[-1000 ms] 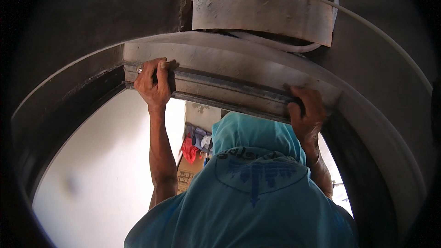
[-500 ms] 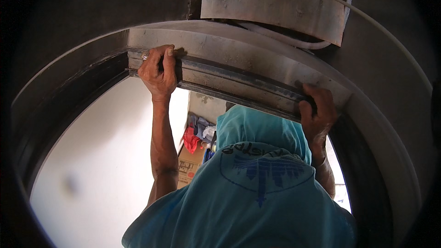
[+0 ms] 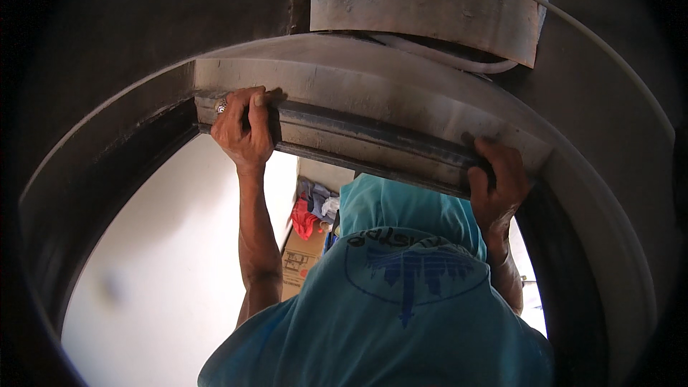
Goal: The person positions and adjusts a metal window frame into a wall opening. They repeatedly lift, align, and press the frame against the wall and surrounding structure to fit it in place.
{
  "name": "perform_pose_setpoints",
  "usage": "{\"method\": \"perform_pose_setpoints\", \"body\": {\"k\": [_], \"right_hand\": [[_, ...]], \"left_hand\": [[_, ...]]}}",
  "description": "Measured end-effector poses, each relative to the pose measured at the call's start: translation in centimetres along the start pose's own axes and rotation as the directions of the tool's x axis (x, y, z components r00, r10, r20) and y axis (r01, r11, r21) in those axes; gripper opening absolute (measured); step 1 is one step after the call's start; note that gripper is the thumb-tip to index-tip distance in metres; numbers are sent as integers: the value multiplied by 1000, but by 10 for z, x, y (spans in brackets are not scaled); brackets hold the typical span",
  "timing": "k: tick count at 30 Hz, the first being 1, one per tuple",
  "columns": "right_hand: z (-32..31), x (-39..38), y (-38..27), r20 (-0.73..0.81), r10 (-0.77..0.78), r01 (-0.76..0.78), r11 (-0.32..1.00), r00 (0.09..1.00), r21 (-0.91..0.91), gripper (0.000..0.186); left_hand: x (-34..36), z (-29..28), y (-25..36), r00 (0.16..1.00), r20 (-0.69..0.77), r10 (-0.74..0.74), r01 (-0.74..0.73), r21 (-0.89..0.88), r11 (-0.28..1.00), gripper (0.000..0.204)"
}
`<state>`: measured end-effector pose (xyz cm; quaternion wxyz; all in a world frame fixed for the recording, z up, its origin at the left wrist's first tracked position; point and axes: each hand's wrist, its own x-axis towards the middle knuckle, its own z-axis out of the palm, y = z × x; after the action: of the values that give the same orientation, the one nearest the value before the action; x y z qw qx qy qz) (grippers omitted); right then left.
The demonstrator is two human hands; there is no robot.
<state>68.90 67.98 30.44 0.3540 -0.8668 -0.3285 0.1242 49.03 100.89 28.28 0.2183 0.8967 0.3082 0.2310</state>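
A broad grey metal frame (image 3: 373, 75) with a dark grooved rail (image 3: 358, 123) along its lower side spans the view. My left hand (image 3: 244, 129), with a ring on one finger, is curled over the rail's left end, thumb pressed against it. Toward the right end, my right hand (image 3: 499, 185) grips the same rail with bent fingers, its thumb apart on the near side. Both forearms rise toward the rail at either side of my teal shirt (image 3: 373, 315), which bears a blue print. The undersides of the fingers are hidden.
Above the frame are a worn metal panel (image 3: 423, 7) and a pale cable (image 3: 595, 39). Dark curved sides (image 3: 107, 129) flank the opening. Beyond it lie a cardboard box (image 3: 301, 258), red cloth (image 3: 304, 220) and other crumpled fabric, beside a bright white surface (image 3: 158, 244).
The rail and both hands sit a little lower in the picture, more so at the left end. Both hands keep their hold in the same places.
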Motion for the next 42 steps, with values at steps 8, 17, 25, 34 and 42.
{"method": "perform_pose_setpoints", "body": {"k": [8, 17, 25, 34, 42], "right_hand": [[-1, 3, 0, 6, -2, 2, 1000, 1000, 8, 39], [-2, 2, -3, 42, 25, -26, 1000, 999, 15, 40], [-4, 2, -2, 39, -5, 6, 1000, 999, -20, 37], [-4, -1, -4, 27, 21, -20, 1000, 999, -7, 38], [-3, -3, -1, 43, 23, -23, 1000, 999, -18, 36]], "left_hand": [[0, 0, 0, 1000, 15, -11, 12, -47, 999, 15], [-2, -1, 0, 1000, -1, 4, -4, -57, 998, 11], [2, -1, 0, 998, -20, 54, -55, -44, 998, 10], [5, -1, 4, 998, -50, 43, -47, -81, 996, 8], [1, -2, 4, 998, -62, 33, -36, -62, 997, 8]]}}
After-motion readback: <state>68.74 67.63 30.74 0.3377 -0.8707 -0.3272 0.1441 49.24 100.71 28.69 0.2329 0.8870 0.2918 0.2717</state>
